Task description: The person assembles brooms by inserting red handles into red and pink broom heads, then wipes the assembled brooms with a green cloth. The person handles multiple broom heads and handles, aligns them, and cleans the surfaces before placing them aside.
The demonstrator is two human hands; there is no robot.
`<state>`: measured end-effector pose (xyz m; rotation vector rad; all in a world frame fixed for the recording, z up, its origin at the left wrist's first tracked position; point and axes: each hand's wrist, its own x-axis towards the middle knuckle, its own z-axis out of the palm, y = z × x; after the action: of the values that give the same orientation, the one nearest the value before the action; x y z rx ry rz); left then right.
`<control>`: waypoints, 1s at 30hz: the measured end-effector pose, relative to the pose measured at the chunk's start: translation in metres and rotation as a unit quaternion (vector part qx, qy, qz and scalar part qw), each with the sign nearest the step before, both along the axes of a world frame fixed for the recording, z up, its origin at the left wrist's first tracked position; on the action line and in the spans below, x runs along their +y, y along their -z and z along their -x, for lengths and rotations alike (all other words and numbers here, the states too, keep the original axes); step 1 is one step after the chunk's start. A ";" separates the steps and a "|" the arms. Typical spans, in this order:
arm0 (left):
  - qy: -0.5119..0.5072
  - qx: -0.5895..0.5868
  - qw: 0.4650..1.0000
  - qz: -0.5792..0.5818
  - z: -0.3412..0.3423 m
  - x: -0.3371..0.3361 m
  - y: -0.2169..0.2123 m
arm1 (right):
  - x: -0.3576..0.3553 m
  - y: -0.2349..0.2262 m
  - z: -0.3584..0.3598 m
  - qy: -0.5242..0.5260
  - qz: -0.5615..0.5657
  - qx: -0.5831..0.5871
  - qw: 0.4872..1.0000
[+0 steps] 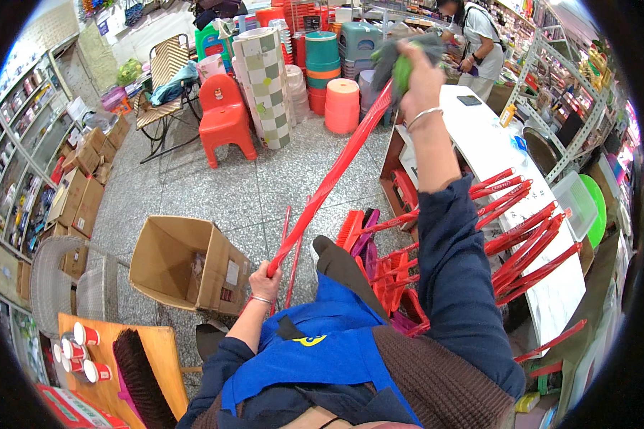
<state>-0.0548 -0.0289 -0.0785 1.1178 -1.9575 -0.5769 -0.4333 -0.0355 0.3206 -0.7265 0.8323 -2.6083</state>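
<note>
- A blue apron [322,350] over a brown knit top [436,379] filled the bottom of the view, nearest the camera.
- The left hand [265,280] was closed around the lower end of a long red pole [329,182], just above the apron and beside an open cardboard box [186,261] on the floor.
- The pole ran slantwise up and to the right, from the left hand to the raised right hand.
- The right hand [421,79], arm stretched far out in a dark blue sleeve [454,286], gripped a grey-and-green cloth [401,61] pressed against the upper end of the pole. A bangle sat on that wrist.
- More red handles [526,236] leaned in a row against a white counter [494,143] to the right, their brush heads [379,264] clustered on the floor close to the apron.
- A thinner red rod [285,236] stood near the left hand, beside the held pole.
- A red plastic chair [224,118] and a checked roll [262,86] stood farther back on the grey floor, well apart from the hands.
- Stacked plastic stools [342,104] and tubs lay behind the pole's upper end.
- A dark brush [139,379] rested on an orange table [161,343] at lower left, next to some small red-and-white cups [79,350].
- Another person [479,43] stood at the far end of the counter.
</note>
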 end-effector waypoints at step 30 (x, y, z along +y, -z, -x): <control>-0.019 -0.046 0.999 -0.002 -0.003 -0.034 -0.172 | -0.034 0.184 -0.259 -0.300 -0.143 0.104 0.937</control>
<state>-0.0517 -0.0628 0.0940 1.2014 -2.0086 -0.5178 -0.1741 -0.0692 0.1364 -0.9933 0.8559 -1.8486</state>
